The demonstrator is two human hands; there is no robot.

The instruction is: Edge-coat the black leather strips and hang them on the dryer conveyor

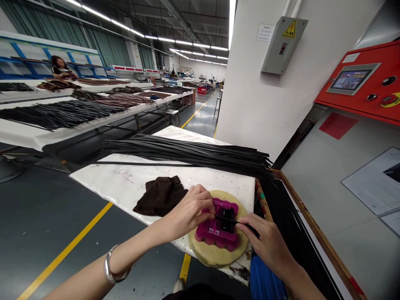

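A narrow black strap (225, 218) runs across a purple tray (208, 236) that has a dark, glossy well in its middle. My left hand (194, 208) pinches the strap at the tray's left side. At the right side, my right hand (269, 238) has its fingers closed round the same strap. The part between both hands lies over the dark well; whether it touches what is inside, I cannot tell. Under the tray is a round yellowish pad (204, 257). A crumpled dark brown cloth (161, 196) lies left of my left hand.
A thick bundle of black straps (193, 153) crosses the white worktable (118, 175) beyond the tray. More black straps (289, 216) fill a wood-edged trough on the right, beside a red control panel (368, 83). Long tables with straps stand at left, where a person (61, 68) works.
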